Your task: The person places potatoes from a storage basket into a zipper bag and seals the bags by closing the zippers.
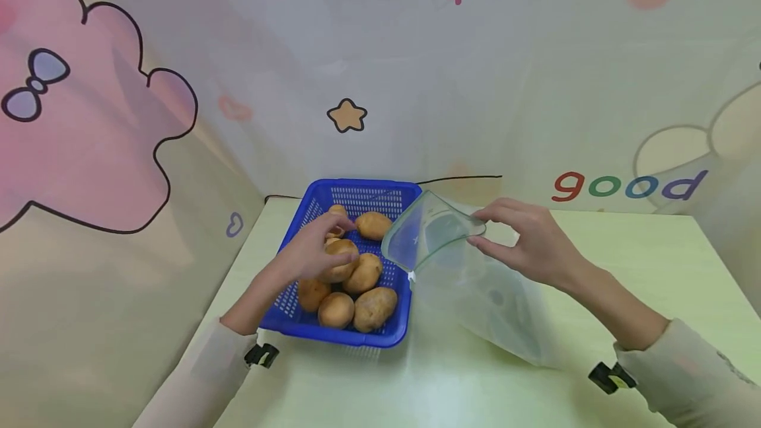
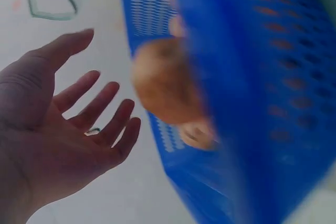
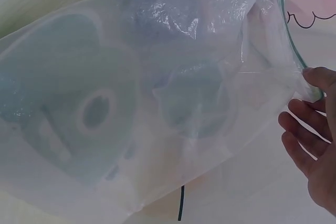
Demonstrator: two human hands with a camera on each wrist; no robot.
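My left hand (image 1: 315, 248) hovers over a blue plastic basket (image 1: 371, 185) of potatoes (image 1: 376, 309). Its fingers are spread and loosely bent, and the left wrist view shows nothing in the palm (image 2: 58, 156). A large potato (image 2: 164, 80) lies beyond the fingertips there. With thumb and fingers my right hand (image 1: 532, 243) pinches the green-edged rim of a translucent zip bag (image 1: 499, 302). The bag's mouth gapes toward the basket, and its body slants down to the right. A white slider (image 1: 411, 276) sits at the mouth's near corner. In the right wrist view, printed shapes show on the bag (image 3: 194, 98).
The pale green table (image 1: 642, 269) reaches out to the right of the bag. Behind it stands a printed backdrop (image 1: 404, 84) with a star and the word "good". A dark band with a small device (image 1: 612, 377) circles the right wrist; the left wears another (image 1: 261, 354).
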